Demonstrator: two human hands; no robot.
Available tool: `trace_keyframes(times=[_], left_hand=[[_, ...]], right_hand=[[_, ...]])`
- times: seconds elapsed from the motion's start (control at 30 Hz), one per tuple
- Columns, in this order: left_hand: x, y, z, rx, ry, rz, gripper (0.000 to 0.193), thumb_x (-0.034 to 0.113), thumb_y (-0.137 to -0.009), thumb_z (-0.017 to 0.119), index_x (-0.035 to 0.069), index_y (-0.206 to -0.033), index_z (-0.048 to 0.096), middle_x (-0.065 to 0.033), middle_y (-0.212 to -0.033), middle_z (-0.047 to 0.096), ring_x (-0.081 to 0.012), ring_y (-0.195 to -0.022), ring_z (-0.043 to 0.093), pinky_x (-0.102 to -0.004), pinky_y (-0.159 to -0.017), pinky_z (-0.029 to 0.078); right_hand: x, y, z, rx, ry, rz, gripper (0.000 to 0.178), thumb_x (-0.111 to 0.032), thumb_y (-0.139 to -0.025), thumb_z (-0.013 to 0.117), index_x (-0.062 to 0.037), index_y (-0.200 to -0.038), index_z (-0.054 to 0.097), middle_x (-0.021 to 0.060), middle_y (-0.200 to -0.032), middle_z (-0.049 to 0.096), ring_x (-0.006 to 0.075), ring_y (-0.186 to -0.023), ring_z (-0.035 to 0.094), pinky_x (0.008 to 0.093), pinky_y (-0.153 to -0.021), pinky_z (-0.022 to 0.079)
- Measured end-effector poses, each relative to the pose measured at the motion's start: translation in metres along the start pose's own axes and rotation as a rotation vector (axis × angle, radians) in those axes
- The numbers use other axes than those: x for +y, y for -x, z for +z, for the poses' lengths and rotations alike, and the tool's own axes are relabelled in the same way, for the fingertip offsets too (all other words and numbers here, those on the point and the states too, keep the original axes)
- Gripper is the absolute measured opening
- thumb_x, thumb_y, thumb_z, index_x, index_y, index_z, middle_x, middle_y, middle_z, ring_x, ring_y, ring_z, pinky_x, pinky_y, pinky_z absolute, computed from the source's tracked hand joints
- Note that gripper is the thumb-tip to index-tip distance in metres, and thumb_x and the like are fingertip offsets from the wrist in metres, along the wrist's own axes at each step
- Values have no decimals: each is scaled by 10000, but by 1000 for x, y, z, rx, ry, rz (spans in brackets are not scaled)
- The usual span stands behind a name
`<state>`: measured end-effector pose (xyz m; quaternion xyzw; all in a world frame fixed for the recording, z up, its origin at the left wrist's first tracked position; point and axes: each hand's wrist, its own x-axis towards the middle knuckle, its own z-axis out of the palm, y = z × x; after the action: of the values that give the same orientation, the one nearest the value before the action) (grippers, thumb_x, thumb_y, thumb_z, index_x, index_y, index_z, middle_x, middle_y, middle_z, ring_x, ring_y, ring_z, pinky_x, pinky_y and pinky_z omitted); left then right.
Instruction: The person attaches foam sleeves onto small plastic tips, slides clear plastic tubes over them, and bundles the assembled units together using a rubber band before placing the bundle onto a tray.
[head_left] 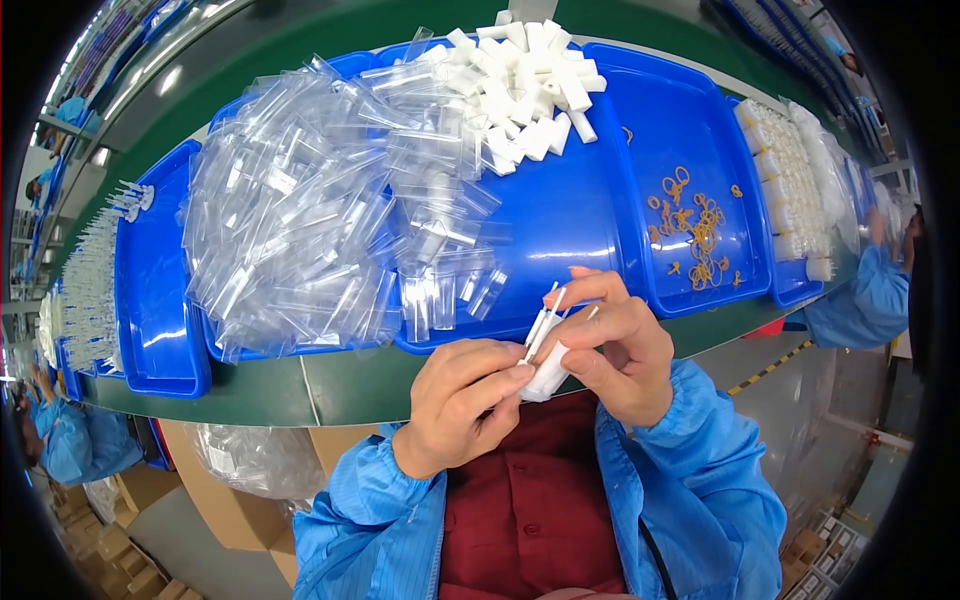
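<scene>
In front of my chest, both hands close around a white cylindrical piece and several thin white sticks. My left hand pinches the lower ends of the sticks against the piece with thumb and fingertips. From the other side my right hand curls its fingers around the sticks and the piece; its index finger reaches the upper stick ends. Fingers partly hide how the sticks and the piece join. Just beyond my hands lies a blue tray with white foam tubes and clear plastic sleeves.
A large heap of clear sleeves fills the tray on the left. Tan rubber bands lie in a blue tray at right. White bundles stand beyond it; upright white sticks crowd the far left. Co-workers' blue sleeves show at both sides.
</scene>
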<state>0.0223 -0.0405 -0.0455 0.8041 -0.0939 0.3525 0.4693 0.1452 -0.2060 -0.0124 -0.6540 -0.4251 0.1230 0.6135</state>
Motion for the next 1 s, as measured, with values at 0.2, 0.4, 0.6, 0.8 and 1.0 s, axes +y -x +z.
trace_keyframes(times=[0.2, 0.4, 0.6, 0.8, 1.0], left_hand=[[-2, 2, 1, 43, -73, -35, 430, -107, -652, 758, 46, -1044, 671, -99, -987, 662, -268, -844, 660, -351, -712, 545], [-5, 1, 6, 14, -80, 6, 429, -119, -642, 757, 54, -1027, 679, -94, -979, 641, -258, -838, 626, -343, -714, 516], [-1, 0, 3, -2, -112, -24, 408, -128, -664, 773, 56, -1020, 697, -81, -968, 645, -247, -833, 620, -335, -703, 508], [0, -4, 3, -29, -145, -17, 398, -127, -680, 771, 59, -1026, 705, -80, -971, 651, -246, -835, 619, -324, -695, 499], [5, 0, -1, -86, -204, 12, 434, -114, -656, 764, 73, -1046, 724, -76, -1027, 667, -242, -846, 614, -337, -703, 490]], right_hand=[[25, -88, -38, -74, 787, -182, 246, -37, -887, 604, -94, -1117, 666, 85, -1102, 654, 269, -1023, 572, 374, -874, 417], [67, -115, -48, -258, 1324, -488, 251, -48, -836, 627, -58, -1086, 652, 66, -1034, 633, 234, -989, 578, 360, -840, 439], [29, -75, -39, -350, 1363, -422, 220, -89, -809, 633, -39, -1023, 645, 60, -904, 580, 206, -894, 571, 312, -787, 454], [21, -60, -31, -488, 1321, -307, 266, -52, -746, 662, -60, -1011, 636, 84, -951, 610, 262, -913, 587, 345, -756, 494], [9, -68, -36, -135, 197, 386, 334, -111, -864, 714, -6, -1146, 568, 66, -884, 621, 141, -773, 618, 279, -675, 521]])
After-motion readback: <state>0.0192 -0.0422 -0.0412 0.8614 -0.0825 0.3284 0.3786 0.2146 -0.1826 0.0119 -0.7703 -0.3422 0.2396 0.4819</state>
